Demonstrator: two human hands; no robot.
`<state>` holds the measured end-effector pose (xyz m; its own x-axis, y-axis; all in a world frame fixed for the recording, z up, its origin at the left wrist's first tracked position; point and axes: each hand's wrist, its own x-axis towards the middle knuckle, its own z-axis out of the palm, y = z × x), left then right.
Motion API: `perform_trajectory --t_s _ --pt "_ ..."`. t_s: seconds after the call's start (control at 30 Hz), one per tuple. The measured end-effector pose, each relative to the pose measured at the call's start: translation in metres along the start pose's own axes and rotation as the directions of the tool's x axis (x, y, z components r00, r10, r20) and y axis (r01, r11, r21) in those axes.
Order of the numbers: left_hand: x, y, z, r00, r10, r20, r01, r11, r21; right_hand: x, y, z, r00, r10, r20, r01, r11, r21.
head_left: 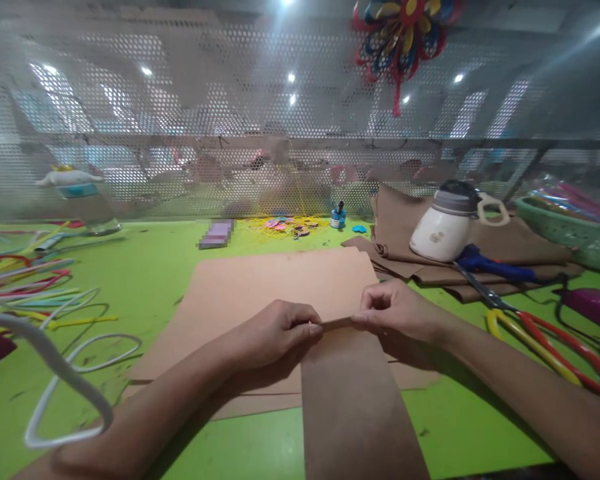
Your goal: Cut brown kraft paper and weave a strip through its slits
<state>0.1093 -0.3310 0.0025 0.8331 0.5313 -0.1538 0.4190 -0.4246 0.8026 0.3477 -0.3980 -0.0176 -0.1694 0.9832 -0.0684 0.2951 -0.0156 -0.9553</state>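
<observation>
My left hand (275, 333) and my right hand (397, 310) both pinch the far end of a brown strip of sheet material (360, 407) that runs toward me over the table's front edge. The pinched edge sits between the two hands, lifted slightly. Under the strip lies a larger tan sheet (260, 293) flat on the green table (145, 273), with more tan sheets stacked beneath it.
Scissors with red and yellow handles (545, 337) lie to the right. A white jug (445, 223) rests on folded brown sheets (525, 253). A green basket (575, 230) is far right. Coloured and white loops (45, 300) lie on the left. A perforated metal screen (230, 113) stands behind.
</observation>
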Motion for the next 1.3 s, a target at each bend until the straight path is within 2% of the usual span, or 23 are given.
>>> perform_trajectory --t_s 0.17,0.4,0.6,0.67,0.87,1.03,1.17,1.23,1.3 --pt "-0.003 0.002 -0.003 0.997 -0.081 0.017 0.083 0.991 -0.101 0.002 0.005 -0.002 1.000 0.022 0.010 -0.022 0.999 0.046" --pt "-0.006 -0.006 0.002 0.998 -0.069 -0.005 0.064 0.950 -0.306 0.002 0.005 -0.009 0.999 0.019 0.046 -0.018 1.000 -0.004" --pt "-0.007 -0.001 -0.003 0.978 -0.202 0.053 0.204 0.873 -0.442 0.000 0.005 -0.010 0.999 -0.005 0.048 0.000 0.996 0.089" --pt "-0.007 0.001 -0.003 0.975 -0.214 0.063 0.218 0.850 -0.479 -0.001 0.005 -0.009 0.999 -0.016 0.047 0.011 0.994 0.110" --pt "-0.006 -0.008 0.002 0.991 -0.107 0.076 0.131 0.769 -0.626 -0.002 0.005 -0.011 0.997 -0.052 0.050 0.045 0.991 0.126" --pt "-0.002 -0.014 -0.005 0.989 -0.088 0.121 0.141 0.818 -0.557 -0.002 0.004 -0.013 0.994 -0.077 0.079 0.071 0.994 0.086" --pt "-0.001 -0.016 -0.010 0.991 -0.035 0.129 0.098 0.845 -0.526 -0.003 0.004 -0.010 0.994 -0.064 0.084 0.054 0.992 0.117" --pt "-0.001 -0.018 -0.008 0.992 -0.001 0.124 0.071 0.826 -0.558 -0.003 0.006 -0.010 0.994 -0.058 0.091 0.046 0.990 0.135" --pt "-0.001 -0.020 -0.004 0.993 0.038 0.112 0.042 0.770 -0.637 -0.002 0.007 -0.012 0.993 -0.067 0.092 0.053 0.987 0.153"
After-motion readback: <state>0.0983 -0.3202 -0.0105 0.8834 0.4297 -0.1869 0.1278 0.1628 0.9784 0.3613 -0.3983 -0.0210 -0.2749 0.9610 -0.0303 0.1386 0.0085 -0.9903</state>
